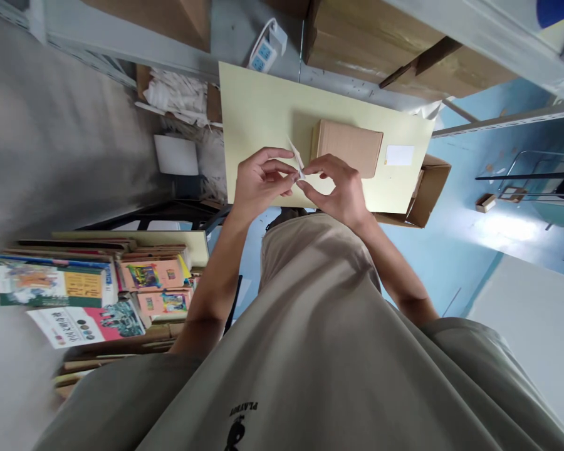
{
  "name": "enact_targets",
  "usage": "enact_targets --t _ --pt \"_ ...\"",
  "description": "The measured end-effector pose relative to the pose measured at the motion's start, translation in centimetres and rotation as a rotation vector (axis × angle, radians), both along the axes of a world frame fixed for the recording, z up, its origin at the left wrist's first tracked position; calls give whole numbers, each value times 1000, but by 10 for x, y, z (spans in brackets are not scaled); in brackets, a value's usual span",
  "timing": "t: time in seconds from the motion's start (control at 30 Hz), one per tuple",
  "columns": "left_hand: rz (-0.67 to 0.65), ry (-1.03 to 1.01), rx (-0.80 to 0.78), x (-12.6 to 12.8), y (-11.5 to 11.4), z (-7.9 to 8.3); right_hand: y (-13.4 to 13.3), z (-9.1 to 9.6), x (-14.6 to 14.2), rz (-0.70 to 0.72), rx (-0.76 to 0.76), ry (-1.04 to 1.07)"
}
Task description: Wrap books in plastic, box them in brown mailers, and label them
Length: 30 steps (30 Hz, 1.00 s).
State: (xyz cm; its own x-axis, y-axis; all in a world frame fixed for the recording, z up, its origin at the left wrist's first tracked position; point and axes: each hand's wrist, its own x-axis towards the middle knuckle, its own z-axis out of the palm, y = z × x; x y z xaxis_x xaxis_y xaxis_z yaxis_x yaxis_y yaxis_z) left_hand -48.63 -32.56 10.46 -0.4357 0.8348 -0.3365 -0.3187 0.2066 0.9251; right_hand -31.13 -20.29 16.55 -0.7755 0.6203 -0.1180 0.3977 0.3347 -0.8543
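Above the near part of the pale yellow tabletop (258, 113), my two hands meet at a thin white slip (299, 160), seen nearly edge-on. My left hand (266, 181) pinches its lower end between thumb and fingertips. Thumb and forefinger of my right hand (338, 188) close on the same end from the other side. What is printed on the slip, if anything, cannot be made out. Just beyond my right hand lies a closed brown cardboard box (352, 144), partly covered by that hand. To its right a white rectangular card (399, 155) lies flat on the table.
A white power strip (263, 56) sits behind the table. Large cartons (371, 44) stand at the back under a metal shelf. An open carton (430, 194) is at the table's right end. Stacked books and flattened cardboard (145, 275) rise at left, near a white stool (176, 155).
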Motion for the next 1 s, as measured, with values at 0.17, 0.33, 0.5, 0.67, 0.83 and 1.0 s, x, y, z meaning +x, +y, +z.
enact_targets --t 0.17,0.33,0.5,0.67,0.83,1.0 --pt "-11 19 -5 5 -1 -6 1 -13 -2 -51 18 -56" --pt "44 120 -114 -9 -4 -38 10 -21 6 -198 21 -73" --pt "148 267 -410 -65 -25 -96 15 -22 17 -434 -64 -36" --pt "382 236 -643 -156 -65 -144 12 -16 23 -587 -215 49" --pt "355 259 -539 -248 -65 -152 4 -9 24 -597 -331 84" --pt "179 219 -378 -301 -27 -142 0 -3 31 -610 -352 88"
